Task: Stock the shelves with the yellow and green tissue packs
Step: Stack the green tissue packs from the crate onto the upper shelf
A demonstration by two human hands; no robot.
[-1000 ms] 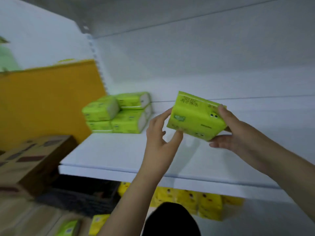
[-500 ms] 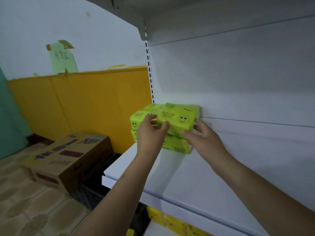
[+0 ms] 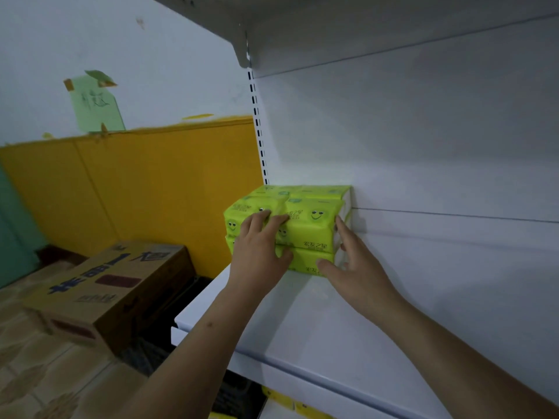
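Several green tissue packs (image 3: 313,225) with smiley faces sit stacked two high at the left end of the white shelf (image 3: 317,325), against its back panel. My left hand (image 3: 260,252) lies flat on the front of the stack, fingers straight across the upper packs. My right hand (image 3: 351,267) presses with straight fingers against the stack's right side. Yellow packs (image 3: 290,403) show on the shelf below, mostly hidden.
A brown cardboard box (image 3: 112,291) stands on the tiled floor left of the shelf, before a yellow wall panel (image 3: 136,189). Another shelf (image 3: 363,25) hangs overhead. The white shelf stretches away to the right of the stack.
The green pack that I held in the air now sits on the stack's top right. My hands have let go of it and press flat against the stack's front and right side.
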